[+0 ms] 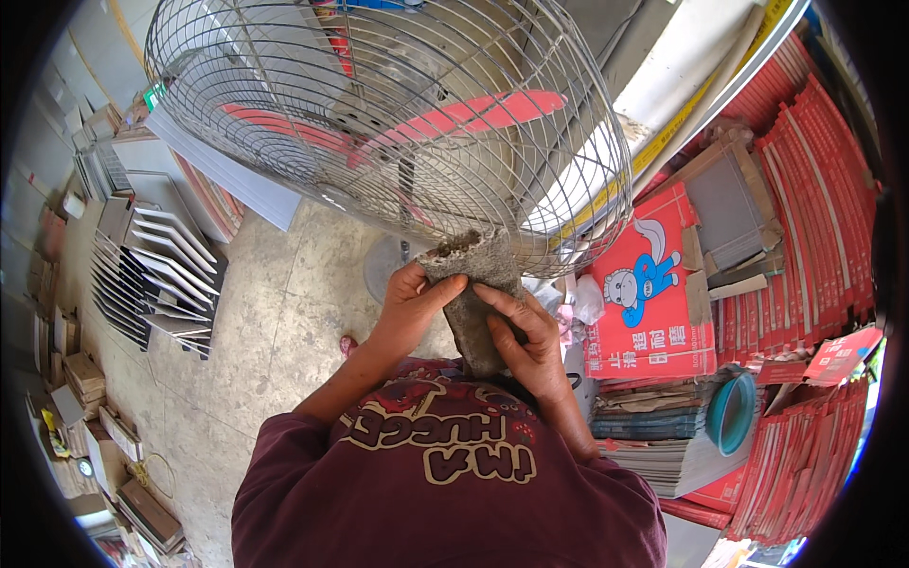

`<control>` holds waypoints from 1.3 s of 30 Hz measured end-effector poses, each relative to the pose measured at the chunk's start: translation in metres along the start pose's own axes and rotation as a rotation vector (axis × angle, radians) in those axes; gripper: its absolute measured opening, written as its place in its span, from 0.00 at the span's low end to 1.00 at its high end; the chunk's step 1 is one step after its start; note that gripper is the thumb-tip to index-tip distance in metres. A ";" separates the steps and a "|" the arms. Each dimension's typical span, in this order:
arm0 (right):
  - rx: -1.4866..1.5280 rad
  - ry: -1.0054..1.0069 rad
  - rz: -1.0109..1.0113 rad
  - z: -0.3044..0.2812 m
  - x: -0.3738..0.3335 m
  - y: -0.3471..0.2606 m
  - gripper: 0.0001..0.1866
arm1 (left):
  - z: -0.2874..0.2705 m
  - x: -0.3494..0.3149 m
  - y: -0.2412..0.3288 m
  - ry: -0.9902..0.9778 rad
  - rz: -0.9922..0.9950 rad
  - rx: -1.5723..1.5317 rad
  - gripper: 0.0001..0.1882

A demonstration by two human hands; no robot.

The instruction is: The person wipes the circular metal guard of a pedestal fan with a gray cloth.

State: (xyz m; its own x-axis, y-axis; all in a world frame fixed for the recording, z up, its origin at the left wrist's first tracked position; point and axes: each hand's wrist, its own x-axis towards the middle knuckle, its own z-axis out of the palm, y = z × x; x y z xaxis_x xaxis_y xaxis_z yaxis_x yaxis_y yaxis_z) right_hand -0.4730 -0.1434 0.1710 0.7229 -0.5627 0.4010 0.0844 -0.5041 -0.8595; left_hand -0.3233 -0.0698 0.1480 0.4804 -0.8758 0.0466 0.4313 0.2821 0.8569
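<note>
Between my two hands is a grey, rough, dust-caked flat piece (478, 327) with a ragged brown upper end; whether it is a rag or something stiffer I cannot tell. My left hand (419, 301) grips its upper left side, thumb pressed on the front. My right hand (526, 333) is closed on its right side, the thumb and forefinger lying over the front. Just beyond the piece stands a large fan (464, 118) with a dusty wire guard and red blades. The piece's top overlaps the guard's lower edge; whether they touch is unclear.
Stacks of red cartons (814, 189) fill the right, with a turquoise basin (732, 413) beside them. A slotted rack (170, 275) of tile panels stands on the concrete floor (265, 284) at left. Wooden boxes (85, 379) line the far left.
</note>
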 end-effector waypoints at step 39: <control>0.084 0.289 0.047 -0.077 0.033 -0.043 0.20 | -0.016 -0.019 -0.035 -0.417 -0.284 0.093 0.19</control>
State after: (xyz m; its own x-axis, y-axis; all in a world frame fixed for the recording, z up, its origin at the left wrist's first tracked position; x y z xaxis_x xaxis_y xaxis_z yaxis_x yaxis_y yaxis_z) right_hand -0.5058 -0.1910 0.2460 0.5034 -0.7534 0.4231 0.1204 -0.4237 -0.8978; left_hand -0.3353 -0.0566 0.1088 0.0001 -0.9999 -0.0104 0.4221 -0.0094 0.9065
